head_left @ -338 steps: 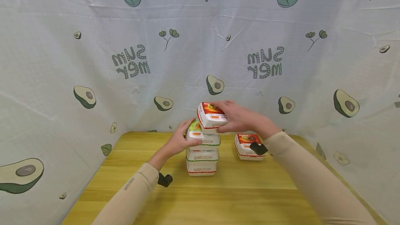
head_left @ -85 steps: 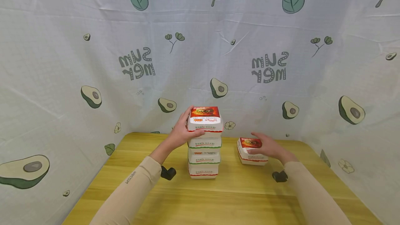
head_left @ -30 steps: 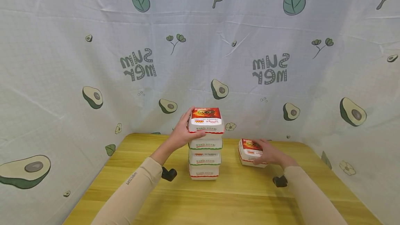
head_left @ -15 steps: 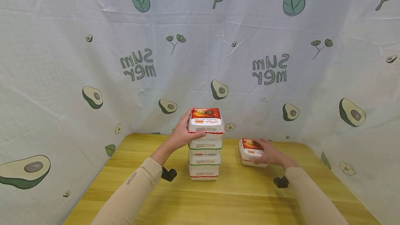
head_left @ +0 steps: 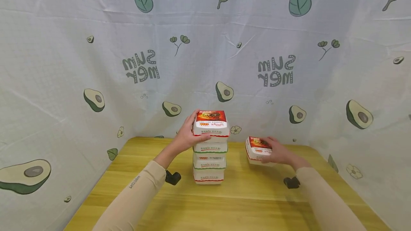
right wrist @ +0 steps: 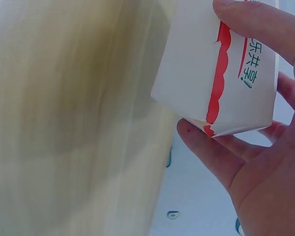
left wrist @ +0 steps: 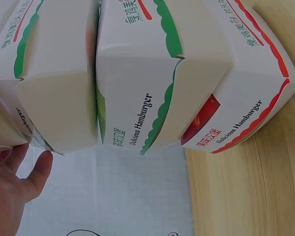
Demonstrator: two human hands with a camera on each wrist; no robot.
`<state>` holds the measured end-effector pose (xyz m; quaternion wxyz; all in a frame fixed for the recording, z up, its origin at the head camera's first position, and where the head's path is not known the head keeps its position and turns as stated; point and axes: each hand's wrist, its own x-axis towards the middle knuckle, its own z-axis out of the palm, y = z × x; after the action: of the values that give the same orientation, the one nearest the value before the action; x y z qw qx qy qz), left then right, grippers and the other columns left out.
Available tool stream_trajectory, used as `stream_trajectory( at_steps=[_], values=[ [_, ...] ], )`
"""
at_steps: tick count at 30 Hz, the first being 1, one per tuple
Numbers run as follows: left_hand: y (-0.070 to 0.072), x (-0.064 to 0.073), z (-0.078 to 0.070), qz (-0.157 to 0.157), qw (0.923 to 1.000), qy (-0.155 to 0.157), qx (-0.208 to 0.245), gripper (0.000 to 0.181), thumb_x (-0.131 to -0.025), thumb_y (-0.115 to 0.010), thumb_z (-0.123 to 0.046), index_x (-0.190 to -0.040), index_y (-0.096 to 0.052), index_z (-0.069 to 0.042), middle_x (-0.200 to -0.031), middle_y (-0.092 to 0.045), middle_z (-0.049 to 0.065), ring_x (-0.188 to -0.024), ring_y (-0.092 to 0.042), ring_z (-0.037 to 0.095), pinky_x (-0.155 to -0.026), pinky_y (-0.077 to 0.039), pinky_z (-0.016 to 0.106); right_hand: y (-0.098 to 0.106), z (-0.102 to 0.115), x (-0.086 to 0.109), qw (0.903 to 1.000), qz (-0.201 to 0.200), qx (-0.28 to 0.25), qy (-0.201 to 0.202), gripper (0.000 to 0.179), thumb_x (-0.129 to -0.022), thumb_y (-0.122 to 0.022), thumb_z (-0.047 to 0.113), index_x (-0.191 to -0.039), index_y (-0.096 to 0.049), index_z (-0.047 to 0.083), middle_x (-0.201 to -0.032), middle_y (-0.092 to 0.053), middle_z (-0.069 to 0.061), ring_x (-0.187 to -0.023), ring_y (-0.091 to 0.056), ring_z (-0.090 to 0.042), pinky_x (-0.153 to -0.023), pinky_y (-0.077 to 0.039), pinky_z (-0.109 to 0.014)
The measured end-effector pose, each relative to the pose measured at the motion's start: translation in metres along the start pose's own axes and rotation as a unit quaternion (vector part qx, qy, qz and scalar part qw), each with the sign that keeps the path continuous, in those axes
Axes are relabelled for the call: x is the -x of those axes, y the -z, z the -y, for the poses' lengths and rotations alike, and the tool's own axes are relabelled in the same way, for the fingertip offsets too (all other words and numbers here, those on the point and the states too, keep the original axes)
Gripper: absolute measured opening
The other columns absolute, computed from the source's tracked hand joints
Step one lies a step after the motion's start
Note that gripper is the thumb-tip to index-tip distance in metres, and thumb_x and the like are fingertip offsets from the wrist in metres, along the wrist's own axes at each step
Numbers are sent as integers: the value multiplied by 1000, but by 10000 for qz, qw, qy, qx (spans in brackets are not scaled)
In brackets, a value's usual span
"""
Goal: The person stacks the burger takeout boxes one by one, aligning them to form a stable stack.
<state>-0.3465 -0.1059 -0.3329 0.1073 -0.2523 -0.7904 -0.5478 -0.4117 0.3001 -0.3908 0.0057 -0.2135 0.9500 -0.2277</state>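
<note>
Several white paper hamburger boxes stand in a stack in the middle of the head view. The top box [head_left: 211,126] has a red burger picture on its lid; the box below it [head_left: 210,148] has a green scalloped line. My left hand [head_left: 186,136] holds the top box at its left side, thumb along the front and fingers around the far left corner. To the right, my right hand [head_left: 278,151] grips another red-lidded hamburger box [head_left: 255,152]. In the right wrist view this box [right wrist: 196,73] hangs off the table, between thumb and fingers.
The stack's lowest box [head_left: 208,176], with a red line, rests on the yellow wooden table [head_left: 205,209]. A pale curtain [head_left: 199,63] printed with avocados and leaves hangs right behind the table's far edge. Black camera mounts [head_left: 172,178] stick out below both wrists.
The right hand has closed around the separate box and raised it slightly off the table. Earlier, it placed the red-lidded box on the stack. The left hand has stayed at the stack's top.
</note>
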Motion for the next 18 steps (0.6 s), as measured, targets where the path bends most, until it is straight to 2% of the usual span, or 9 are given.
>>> stream_trajectory(
  at_steps=[7, 18],
  values=[
    [0, -1, -1, 12, 10000, 6, -78, 103, -83, -84, -34, -160, -15, -34, -147, -34, 6, -125, -50, 24, -99, -50, 47, 10, 5, -1, 9999, -46, 128, 74, 100, -73, -86, 39, -154, -36, 7, -153, -26, -28, -125, -43, -45, -99, -41, -64],
    [-1, -2, -1, -46, 9997, 37, -228, 104, -82, -84, -36, -160, -16, -35, -147, -35, 6, -127, -46, 25, -98, -50, 47, 23, 13, -2, 9992, -57, 333, 227, 100, -74, -86, 41, -154, -35, 9, -154, -25, -30, -127, -42, -48, -99, -40, -67]
  ],
)
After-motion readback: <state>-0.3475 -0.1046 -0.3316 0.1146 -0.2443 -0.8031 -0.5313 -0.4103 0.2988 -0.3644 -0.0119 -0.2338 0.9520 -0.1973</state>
